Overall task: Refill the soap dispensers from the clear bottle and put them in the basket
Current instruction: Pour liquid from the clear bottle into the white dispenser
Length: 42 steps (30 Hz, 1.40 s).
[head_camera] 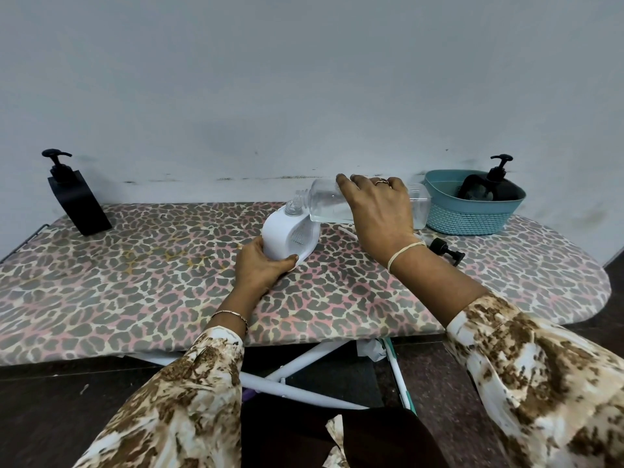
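Note:
My right hand (380, 211) grips the clear bottle (329, 206) from above and holds it tipped on its side, neck pointing left at the open mouth of the white soap dispenser (285, 236). My left hand (261, 265) holds the base of that white dispenser on the leopard-print board. The dispenser's black pump head (445, 251) lies loose on the board to the right, partly behind my right wrist. A black square dispenser (76, 197) stands at the far left. Another black dispenser (496, 184) sits inside the teal basket (469, 217) at the far right.
The ironing board (135, 282) runs across the view against a pale wall, its rounded end at the right. White metal legs (297, 366) and dark floor show below its near edge.

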Tool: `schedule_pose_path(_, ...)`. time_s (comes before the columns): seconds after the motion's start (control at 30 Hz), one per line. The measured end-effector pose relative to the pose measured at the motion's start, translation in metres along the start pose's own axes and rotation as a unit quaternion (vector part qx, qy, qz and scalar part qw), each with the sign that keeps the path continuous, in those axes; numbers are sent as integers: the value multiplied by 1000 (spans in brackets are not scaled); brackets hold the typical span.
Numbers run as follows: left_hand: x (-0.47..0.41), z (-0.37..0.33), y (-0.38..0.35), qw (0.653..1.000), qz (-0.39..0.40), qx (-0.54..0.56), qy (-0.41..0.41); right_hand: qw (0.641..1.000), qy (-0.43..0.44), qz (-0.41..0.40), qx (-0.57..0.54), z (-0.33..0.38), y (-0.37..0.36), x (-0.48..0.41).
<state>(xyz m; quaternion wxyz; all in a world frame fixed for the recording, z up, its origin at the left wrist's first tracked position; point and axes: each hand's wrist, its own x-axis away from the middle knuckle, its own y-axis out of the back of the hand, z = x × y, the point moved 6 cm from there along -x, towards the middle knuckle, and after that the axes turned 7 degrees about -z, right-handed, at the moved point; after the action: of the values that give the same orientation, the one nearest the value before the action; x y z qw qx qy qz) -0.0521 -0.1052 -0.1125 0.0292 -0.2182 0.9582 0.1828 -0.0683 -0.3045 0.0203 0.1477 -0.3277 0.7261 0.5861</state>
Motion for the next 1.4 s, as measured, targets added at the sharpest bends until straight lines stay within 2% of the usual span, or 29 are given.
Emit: schedule_pose_path(1.4, 0, 0, 0, 1000, 15, 10, 21, 1000, 5, -4, 7, 1, 3, -3)
